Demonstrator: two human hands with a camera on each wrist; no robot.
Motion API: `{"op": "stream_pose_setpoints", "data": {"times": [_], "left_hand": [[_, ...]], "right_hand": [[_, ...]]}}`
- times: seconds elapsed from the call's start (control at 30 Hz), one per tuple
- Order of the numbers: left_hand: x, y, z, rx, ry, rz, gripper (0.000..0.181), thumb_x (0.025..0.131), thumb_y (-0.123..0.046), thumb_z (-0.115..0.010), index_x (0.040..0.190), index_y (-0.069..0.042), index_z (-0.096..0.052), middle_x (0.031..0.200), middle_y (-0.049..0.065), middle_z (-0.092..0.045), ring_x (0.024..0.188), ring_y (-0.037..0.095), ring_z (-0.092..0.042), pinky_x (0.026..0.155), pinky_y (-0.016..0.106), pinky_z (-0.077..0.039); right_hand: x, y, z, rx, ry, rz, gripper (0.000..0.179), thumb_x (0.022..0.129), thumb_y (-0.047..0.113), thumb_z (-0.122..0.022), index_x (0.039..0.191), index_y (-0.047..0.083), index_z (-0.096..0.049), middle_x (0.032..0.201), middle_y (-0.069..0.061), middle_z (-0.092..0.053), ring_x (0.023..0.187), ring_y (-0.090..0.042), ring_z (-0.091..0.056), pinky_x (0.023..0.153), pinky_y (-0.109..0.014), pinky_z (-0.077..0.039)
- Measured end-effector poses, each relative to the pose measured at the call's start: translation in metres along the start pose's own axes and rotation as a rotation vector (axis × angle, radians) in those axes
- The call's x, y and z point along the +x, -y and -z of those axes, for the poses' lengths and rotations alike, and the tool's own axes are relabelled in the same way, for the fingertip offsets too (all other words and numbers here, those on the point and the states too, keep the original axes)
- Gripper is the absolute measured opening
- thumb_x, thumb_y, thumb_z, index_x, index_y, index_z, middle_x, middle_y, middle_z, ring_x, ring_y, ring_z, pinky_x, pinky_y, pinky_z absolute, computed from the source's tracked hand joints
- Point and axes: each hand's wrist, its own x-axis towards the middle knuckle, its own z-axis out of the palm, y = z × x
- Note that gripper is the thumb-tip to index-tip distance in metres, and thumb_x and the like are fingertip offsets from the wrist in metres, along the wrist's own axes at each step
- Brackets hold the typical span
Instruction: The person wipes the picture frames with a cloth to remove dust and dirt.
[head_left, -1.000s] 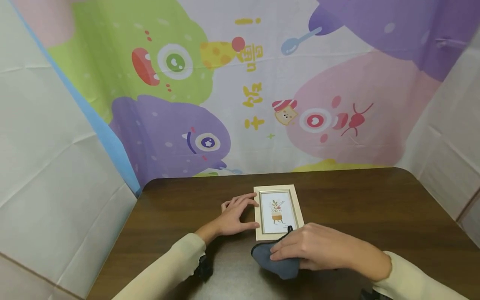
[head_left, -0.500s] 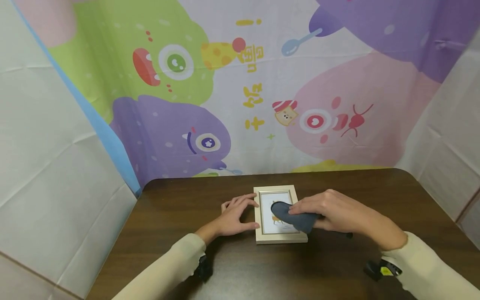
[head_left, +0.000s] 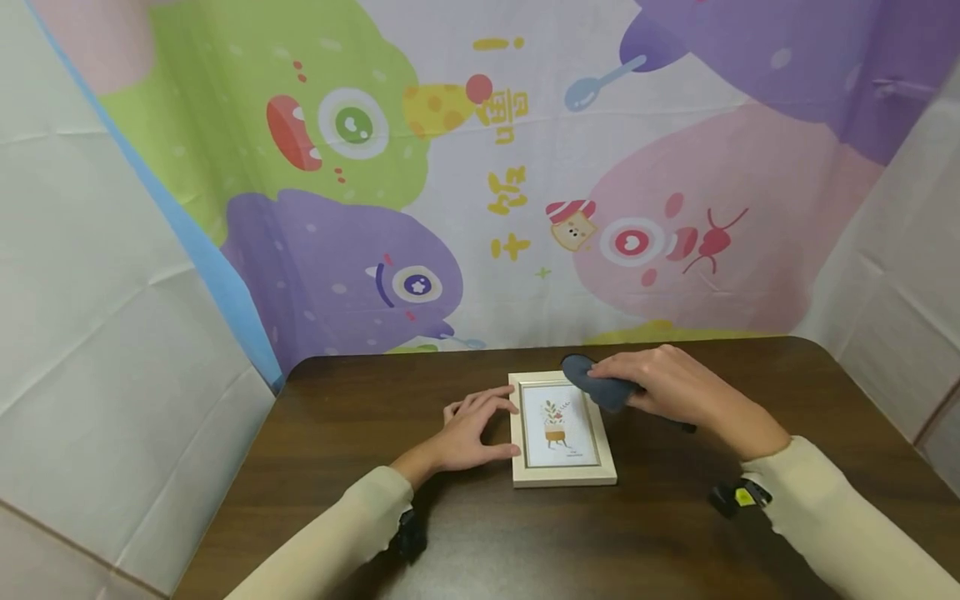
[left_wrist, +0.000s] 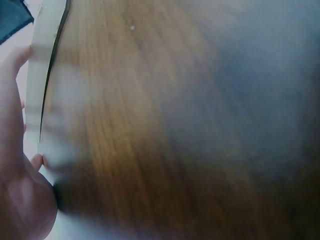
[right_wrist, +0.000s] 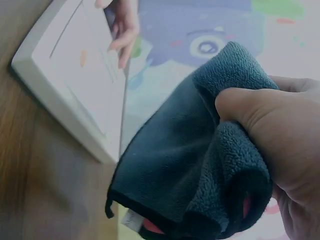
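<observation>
A picture frame (head_left: 562, 477) with a pale wooden border and a potted-plant print lies face up on the table. My left hand (head_left: 461, 437) touches its left side with thumb and fingertips, the fingers spread. In the left wrist view, the hand (left_wrist: 27, 200) lies along the frame's pale edge (left_wrist: 40, 95). My right hand (head_left: 678, 387) grips a folded blue-grey cleaning cloth (head_left: 600, 390) over the frame's upper right corner. Up close, the cloth (right_wrist: 165, 155) is fluffy with a dark border and a white tag, and the thumb presses into its folds.
The dark brown wooden table (head_left: 480, 542) extends around the frame. Behind it hangs a cloth backdrop (head_left: 540, 308) with cartoon monsters, and pale panels (head_left: 112, 333) stand at both sides. A dark strap device (head_left: 738, 497) sits on the right wrist.
My right hand has taken the cloth from the frame's lower right corner up across the print to the upper right corner. My left hand has stayed in place.
</observation>
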Motion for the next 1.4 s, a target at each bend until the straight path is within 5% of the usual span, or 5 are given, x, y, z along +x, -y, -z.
{"op": "stream_pose_setpoints", "data": {"times": [0.6,0.97,1.4], "left_hand": [[0.003,0.012,-0.005,0.003,-0.007,-0.013,0.062,0.098,-0.07,-0.075,0.144,-0.031,-0.061,0.182,-0.004,-0.042,0.157,0.044,-0.044,0.112,0.078,-0.025],[0.001,0.011,-0.007,0.013,-0.022,-0.014,0.061,0.097,-0.07,-0.076,0.143,-0.032,-0.061,0.181,-0.004,-0.043,0.156,0.044,-0.045,0.111,0.077,-0.026],[0.003,0.01,-0.005,-0.001,-0.016,0.008,0.062,0.096,-0.069,-0.077,0.143,-0.032,-0.062,0.182,-0.003,-0.042,0.157,0.043,-0.044,0.112,0.077,-0.026]], "right_hand": [[0.021,-0.026,-0.064,-0.071,-0.013,-0.103,0.042,0.091,0.003,-0.091,0.132,0.008,-0.082,0.132,-0.015,-0.085,0.117,-0.036,-0.084,0.097,-0.055,-0.067],[0.027,-0.032,-0.088,0.073,0.251,-0.269,0.04,0.097,-0.001,-0.081,0.135,0.009,-0.081,0.135,-0.016,-0.083,0.123,-0.039,-0.08,0.099,-0.054,-0.066],[0.032,-0.035,-0.093,0.121,0.299,-0.317,0.042,0.098,0.0,-0.079,0.14,0.008,-0.078,0.141,-0.016,-0.08,0.13,-0.039,-0.077,0.106,-0.056,-0.064]]}}
